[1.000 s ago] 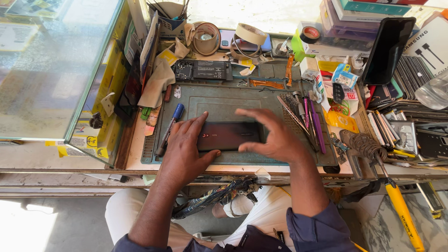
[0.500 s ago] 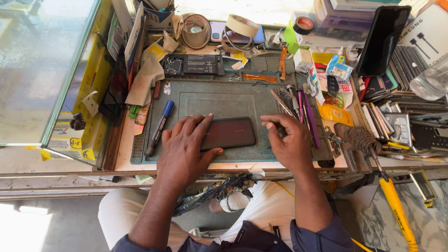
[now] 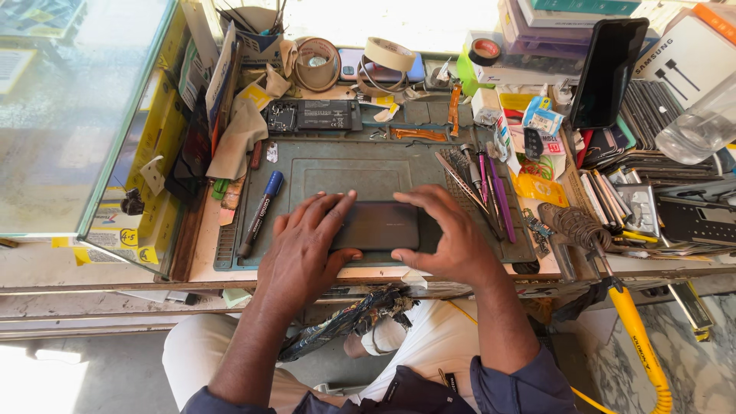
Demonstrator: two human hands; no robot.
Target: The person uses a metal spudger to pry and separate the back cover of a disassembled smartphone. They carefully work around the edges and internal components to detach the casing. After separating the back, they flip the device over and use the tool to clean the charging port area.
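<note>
Head view: dark phone (image 3: 381, 225) flat on mat (image 3: 337, 170); fingers (image 3: 326, 215) both sides

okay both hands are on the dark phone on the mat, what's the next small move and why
Probably lift the phone slightly off the green mat. The left hand and right hand grip its two ends while it lies flat, so neither can work on it until it is raised or one hand lets go.

Bright daylight from the top, washing the far edge out to white. Another white patch on the floor (image 3: 38, 383) at bottom left. Pale glare on the glass case (image 3: 69, 115). Soft shadows under both hands. Sharp in the middle, bent and stretched at the edges.
</note>
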